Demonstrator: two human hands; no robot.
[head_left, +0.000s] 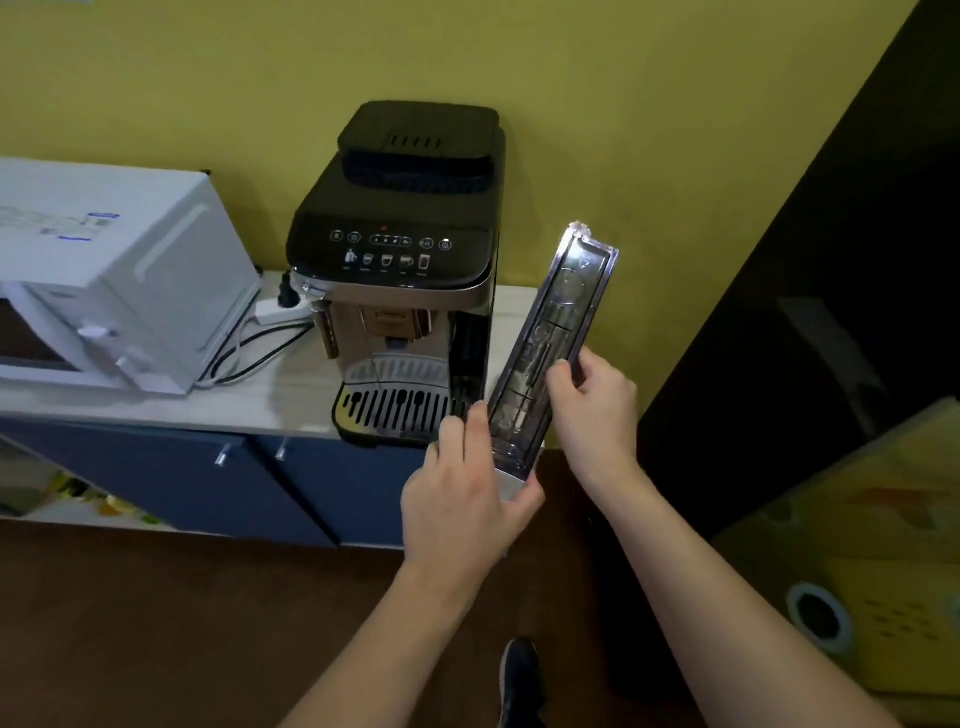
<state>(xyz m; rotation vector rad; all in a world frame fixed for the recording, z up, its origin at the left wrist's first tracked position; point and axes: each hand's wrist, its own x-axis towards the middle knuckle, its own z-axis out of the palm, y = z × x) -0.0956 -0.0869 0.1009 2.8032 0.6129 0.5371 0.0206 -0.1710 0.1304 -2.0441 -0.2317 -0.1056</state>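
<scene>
Beside the coffee machine (395, 270), left hand (462, 493) and right hand (592, 405) grip the tank (561, 312), its base covered.

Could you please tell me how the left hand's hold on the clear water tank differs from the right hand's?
The left hand grips the water tank at its near, lower end; the right hand grips it further up, about midway. The left hand sits on the tank's left edge, the right hand on its right edge. Both curl round the tank, holding it tilted beside the coffee machine.
</scene>
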